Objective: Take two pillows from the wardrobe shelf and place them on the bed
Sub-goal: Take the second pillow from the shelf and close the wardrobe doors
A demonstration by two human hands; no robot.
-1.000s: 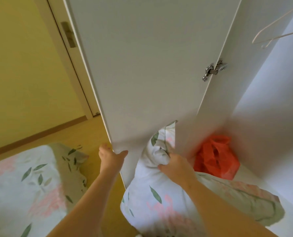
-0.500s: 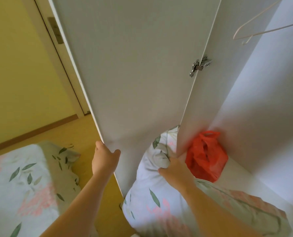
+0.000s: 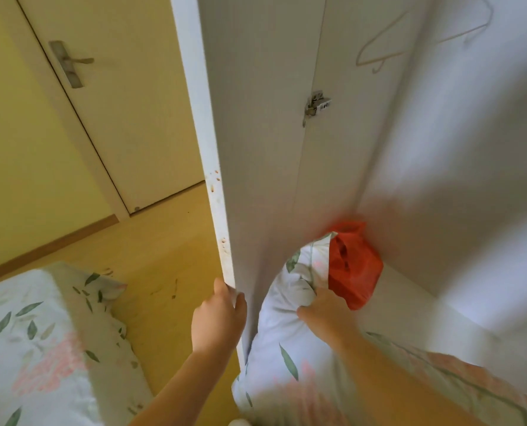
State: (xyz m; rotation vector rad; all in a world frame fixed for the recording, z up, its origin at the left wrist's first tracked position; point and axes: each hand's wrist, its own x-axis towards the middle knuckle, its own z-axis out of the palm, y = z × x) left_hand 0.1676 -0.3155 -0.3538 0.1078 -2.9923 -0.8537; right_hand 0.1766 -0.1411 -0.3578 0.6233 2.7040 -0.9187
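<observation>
While the left hand (image 3: 217, 318) is closed on the edge of the wardrobe door (image 3: 256, 149), the right hand (image 3: 323, 315) bunches fabric atop the pillow (image 3: 283, 348), which stands just inside that door, beside an orange bag (image 3: 356, 272). Draw the pillow clear of the door edge, then swing it toward the bed (image 3: 25, 348), well outside the door.

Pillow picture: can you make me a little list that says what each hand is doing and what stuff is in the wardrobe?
left hand: fingers wrapped round the bottom edge of the wardrobe door
right hand: bunching up the top of the pillow
pillow: white with green leaves and pink flowers, lying on the wardrobe shelf
red bag: in the back corner, right behind the pillow
hanger: bare, up at the top
bed: lower left, same leafy cover
task so far: pillow not on the bed yet
</observation>
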